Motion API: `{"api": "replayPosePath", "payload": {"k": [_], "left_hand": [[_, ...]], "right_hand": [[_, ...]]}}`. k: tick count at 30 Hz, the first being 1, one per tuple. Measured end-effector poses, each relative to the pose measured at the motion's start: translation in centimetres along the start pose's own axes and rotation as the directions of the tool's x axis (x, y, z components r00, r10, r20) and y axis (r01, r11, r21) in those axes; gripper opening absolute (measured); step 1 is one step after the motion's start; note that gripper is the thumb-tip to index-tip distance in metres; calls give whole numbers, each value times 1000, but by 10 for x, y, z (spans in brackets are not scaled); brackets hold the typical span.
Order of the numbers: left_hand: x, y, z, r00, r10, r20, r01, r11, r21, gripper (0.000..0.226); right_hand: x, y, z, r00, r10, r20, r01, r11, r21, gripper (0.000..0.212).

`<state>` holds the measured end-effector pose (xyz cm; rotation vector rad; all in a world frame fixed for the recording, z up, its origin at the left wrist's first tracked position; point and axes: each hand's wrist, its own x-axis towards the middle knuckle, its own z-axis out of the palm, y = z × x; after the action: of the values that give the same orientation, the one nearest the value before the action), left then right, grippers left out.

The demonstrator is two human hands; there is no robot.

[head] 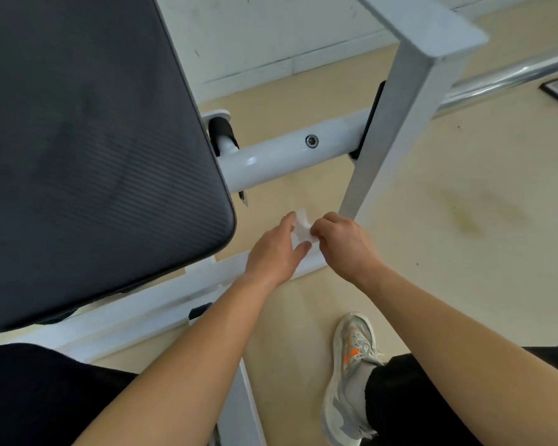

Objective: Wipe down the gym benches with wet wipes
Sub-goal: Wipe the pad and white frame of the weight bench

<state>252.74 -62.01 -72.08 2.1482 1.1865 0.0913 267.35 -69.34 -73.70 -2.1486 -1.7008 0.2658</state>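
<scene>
So I've got the wipe [302, 228] pinched between both hands, just off the right edge of the bench pad [94, 156], held over the floor and touching nothing else. My left hand [276, 249] has thumb and fingers curled round one side, and my right hand [342, 243] nips the other side in curled fingertips. My guess is I'm unfolding or refolding it, so no actual wiping right now. I can't tell if the pad's been done, there are no obvious wet marks. The white frame [290, 152] probably needs a pass too.

Left hand [274, 249], right hand [342, 239] close together, outstretched, both pinching wet wipe [302, 228].
</scene>
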Motion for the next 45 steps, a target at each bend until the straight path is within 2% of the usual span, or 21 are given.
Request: {"api": "replayPosePath", "payload": {"k": [3,7,10,13,17,20,23,26,29,34,37,40,42,45], "left_hand": [[-25,30,-25,994,9,-112,-24,991,-129,61],[-58,60,-57,958,9,-287,-59,984,-167,25],[-73,77,-82,922,45,-386,-118,979,-168,13],[-84,91,-114,884,90,-458,-155,982,-106,6],[-83,95,-153,820,209,-533,-130,974,184,15],[-64,91,-170,794,305,-525,-113,924,366,14],[-40,90,-174,780,412,-471,-33,778,627,10],[-23,95,-169,828,419,-373,49,609,792,8],[-12,99,-163,865,401,-302,47,535,844,11],[-7,95,-156,903,312,-294,89,535,840,17],[-2,87,-156,900,310,-306,79,574,815,20],[0,82,-152,888,357,-292,-1,635,773,35],[2,82,-147,897,368,-245,-72,668,741,47],[0,82,-138,895,407,-182,-133,634,762,35]], "right_hand": [[-7,-17,-43,990,-60,-130,71,994,81,30],[-16,-42,-99,965,-133,-227,164,979,121,27],[-17,-58,-129,959,-150,-240,187,973,138,20],[-10,-70,-155,961,-149,-232,192,965,178,15],[11,-83,-179,962,-180,-205,219,957,190,21],[33,-87,-183,968,-184,-170,211,965,157,26],[55,-89,-175,982,-145,-119,159,979,124,29],[73,-91,-158,992,-99,-77,105,991,76,35],[80,-88,-142,995,-91,-33,92,995,25,42],[85,-78,-132,994,-107,-15,105,990,-95,41],[87,-72,-127,987,-125,-99,113,987,-117,38],[84,-62,-122,966,-130,-222,113,990,-88,32],[82,-56,-120,961,-125,-246,103,990,-98,32],[76,-50,-118,965,-129,-228,85,977,-193,40]]}}
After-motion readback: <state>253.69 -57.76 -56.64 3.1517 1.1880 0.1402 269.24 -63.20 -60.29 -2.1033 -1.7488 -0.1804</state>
